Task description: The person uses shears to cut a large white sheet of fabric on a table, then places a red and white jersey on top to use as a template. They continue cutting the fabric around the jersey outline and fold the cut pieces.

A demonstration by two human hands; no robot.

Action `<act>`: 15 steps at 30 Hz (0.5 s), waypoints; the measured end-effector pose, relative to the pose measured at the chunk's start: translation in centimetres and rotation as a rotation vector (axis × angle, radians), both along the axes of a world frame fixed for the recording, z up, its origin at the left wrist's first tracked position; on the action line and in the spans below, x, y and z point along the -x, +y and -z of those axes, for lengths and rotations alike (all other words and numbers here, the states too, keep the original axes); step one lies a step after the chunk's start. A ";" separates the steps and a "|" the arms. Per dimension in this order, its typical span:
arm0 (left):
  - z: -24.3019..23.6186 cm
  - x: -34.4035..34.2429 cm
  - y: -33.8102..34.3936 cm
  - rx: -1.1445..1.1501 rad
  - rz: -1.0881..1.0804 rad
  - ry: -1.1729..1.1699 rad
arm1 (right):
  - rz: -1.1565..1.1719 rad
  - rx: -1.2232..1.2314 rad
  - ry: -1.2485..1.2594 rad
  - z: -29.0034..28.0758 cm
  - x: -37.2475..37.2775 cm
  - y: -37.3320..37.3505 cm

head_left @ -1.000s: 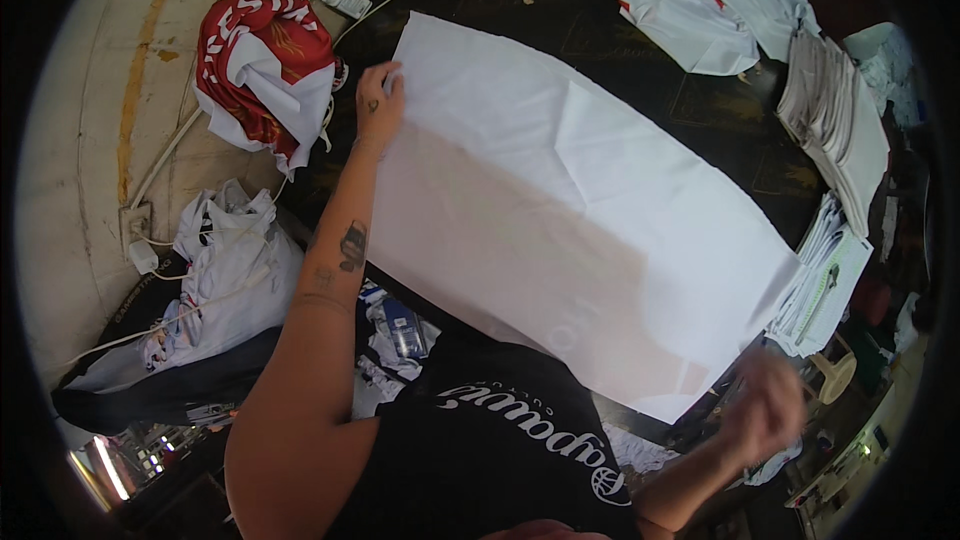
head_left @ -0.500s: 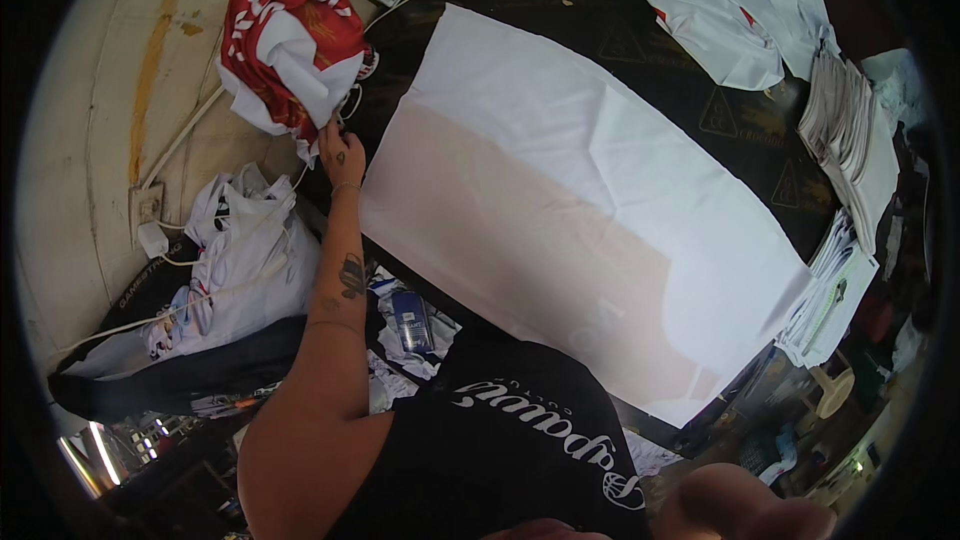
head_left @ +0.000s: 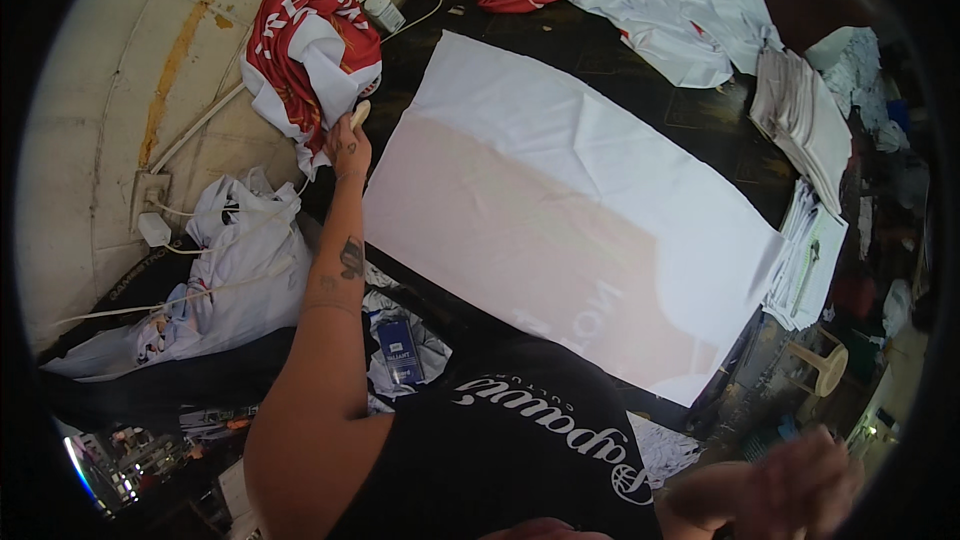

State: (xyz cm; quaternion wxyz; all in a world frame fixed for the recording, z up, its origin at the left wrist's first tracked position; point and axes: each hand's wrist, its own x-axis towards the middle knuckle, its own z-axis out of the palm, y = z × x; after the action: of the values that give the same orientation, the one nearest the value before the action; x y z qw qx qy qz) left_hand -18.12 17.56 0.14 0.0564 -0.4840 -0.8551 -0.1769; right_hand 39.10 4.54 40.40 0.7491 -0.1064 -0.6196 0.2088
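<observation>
A large white sheet [head_left: 600, 170] lies spread flat on a dark table [head_left: 700, 110]. My left hand [head_left: 348, 145] reaches to the table's left edge and touches a bundled red and white garment [head_left: 305, 60]; whether its fingers grip the cloth is hard to tell. My right hand [head_left: 790, 485] is low at the bottom right, blurred, away from the table and with nothing visible in it.
White and red cloth pieces [head_left: 690, 0] are heaped at the table's far side. Stacks of paper [head_left: 800, 120] sit at the right edge. A white cloth bundle [head_left: 240, 260], a wall socket with cables [head_left: 150, 210] and a small blue box [head_left: 400, 350] lie at the left.
My left hand left the sheet's left corner and moved further left to the red and white garment. My right hand let go of the sheet's near right corner and dropped low.
</observation>
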 end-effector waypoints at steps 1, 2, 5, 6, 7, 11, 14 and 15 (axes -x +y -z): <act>-0.4 -0.9 -0.8 0.027 0.019 -0.037 | 0.146 0.365 -0.186 2.2 -0.7 -1.0; -0.8 -2.3 -1.9 -0.067 0.113 0.012 | 0.292 0.717 -0.354 4.7 -1.6 -2.1; -2.8 -9.3 -6.2 -0.267 0.311 -0.456 | 0.101 0.998 -0.186 12.9 -2.0 -4.7; -3.8 -12.5 -7.5 -0.268 0.393 -0.587 | -0.045 1.125 -0.043 15.2 -1.4 -5.3; -4.9 -15.9 -8.9 -0.269 0.441 -0.780 | 0.000 1.213 -0.144 16.9 -0.8 -5.8; -11.2 -28.0 -13.8 -0.331 0.880 -1.249 | -0.061 1.252 -0.174 19.1 1.7 -6.8; -16.1 -33.6 -16.7 -0.170 0.943 -1.483 | -0.008 0.998 -0.388 17.5 1.8 -7.4; -17.4 -34.7 -17.3 -0.181 1.004 -1.448 | 0.037 0.881 -0.475 16.9 1.5 -7.6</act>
State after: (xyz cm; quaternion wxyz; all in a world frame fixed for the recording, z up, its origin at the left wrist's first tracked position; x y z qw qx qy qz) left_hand 16.54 0.29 17.50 -0.5451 -0.5651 -0.3503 -0.5108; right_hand 37.58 -3.08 23.50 0.4748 -0.4681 -0.6241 0.4073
